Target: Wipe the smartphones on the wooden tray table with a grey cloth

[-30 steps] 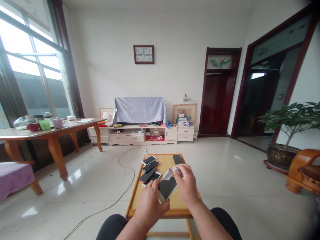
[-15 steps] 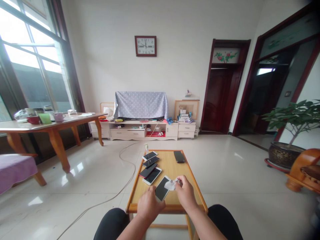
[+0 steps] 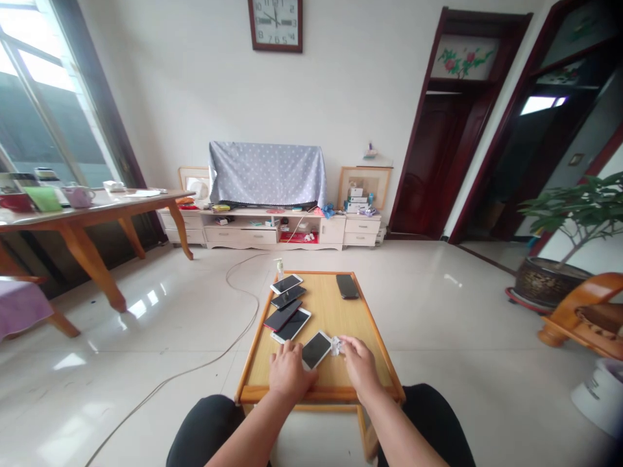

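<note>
A white-framed smartphone (image 3: 316, 350) with a dark screen lies face up near the front of the small wooden table (image 3: 335, 318). My left hand (image 3: 290, 371) grips its lower left side, thumb along the near edge and fingers at the left. A crumpled white tissue (image 3: 335, 346) is pinched in my right hand (image 3: 359, 364), at the phone's right edge. Just beyond my left hand lie another white phone (image 3: 298, 324) and, overlapping it, a dark phone with a red edge (image 3: 283, 316).
Farther up the table's left side are a black phone (image 3: 288, 297) and a white phone (image 3: 286, 284), with a pump bottle (image 3: 279, 267) behind them. A black phone (image 3: 347, 287) lies at the far right corner. A cable (image 3: 214, 357) runs across the floor to the left.
The tissue, earlier spread over the phone's upper right part, is now bunched at its right edge. My left hand lies flatter beside the phone. The view has tilted downward.
</note>
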`<state>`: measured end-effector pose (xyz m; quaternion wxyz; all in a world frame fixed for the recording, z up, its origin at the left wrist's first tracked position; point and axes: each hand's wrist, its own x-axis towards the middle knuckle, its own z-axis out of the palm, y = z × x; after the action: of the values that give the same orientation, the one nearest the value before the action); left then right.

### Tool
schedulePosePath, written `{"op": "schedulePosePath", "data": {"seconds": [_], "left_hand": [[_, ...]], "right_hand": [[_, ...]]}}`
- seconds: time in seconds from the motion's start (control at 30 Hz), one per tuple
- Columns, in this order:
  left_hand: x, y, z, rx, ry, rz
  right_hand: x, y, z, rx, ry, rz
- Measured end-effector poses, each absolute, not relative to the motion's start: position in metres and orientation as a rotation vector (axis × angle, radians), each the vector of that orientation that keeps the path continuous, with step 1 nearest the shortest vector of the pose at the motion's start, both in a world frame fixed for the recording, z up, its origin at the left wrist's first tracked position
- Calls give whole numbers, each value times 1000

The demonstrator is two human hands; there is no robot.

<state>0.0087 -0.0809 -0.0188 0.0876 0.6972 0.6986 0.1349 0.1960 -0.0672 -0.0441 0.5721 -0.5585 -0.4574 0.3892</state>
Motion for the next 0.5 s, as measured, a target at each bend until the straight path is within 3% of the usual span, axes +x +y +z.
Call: {"op": "schedulePosePath", "data": {"seconds": [0.17, 0.5], "left_hand": [[9, -63, -31, 2061, 2074, 376], [-5, -59, -44, 2114, 2106, 422]], "right_hand": [[182, -43, -54, -1303, -1061, 1017], [180, 1, -69, -1497, -1336, 722]]}}
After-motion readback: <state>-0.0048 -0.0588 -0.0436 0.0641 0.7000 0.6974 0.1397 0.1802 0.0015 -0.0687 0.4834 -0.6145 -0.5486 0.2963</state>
